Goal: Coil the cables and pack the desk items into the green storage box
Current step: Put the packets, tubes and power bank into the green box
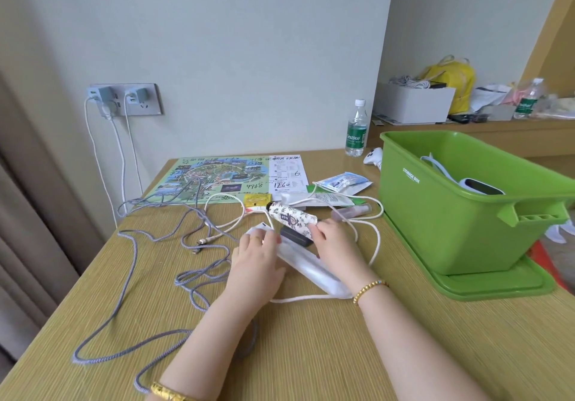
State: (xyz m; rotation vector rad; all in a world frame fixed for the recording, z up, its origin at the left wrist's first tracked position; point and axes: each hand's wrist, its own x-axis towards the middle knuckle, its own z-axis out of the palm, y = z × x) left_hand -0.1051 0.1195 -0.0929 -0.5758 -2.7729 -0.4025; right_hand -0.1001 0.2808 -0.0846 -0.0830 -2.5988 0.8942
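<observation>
**Both hands on the white packet, mid-desk**

The left hand presses down on a white packet in the middle of the desk, its grip curled over the packet's far end. The right hand pinches a floral tube just beyond it. Grey cable and white cable sprawl loose around them. The green box stands on its lid at the right edge.

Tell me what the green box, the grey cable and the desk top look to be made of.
Green storage box: moulded plastic, semi-gloss, with soft highlights and raised lettering. Grey cable: braided fabric sheath, its weave pattern visible. Desk top: probably wood-look laminate, matt, with a fine streaked grain.
</observation>
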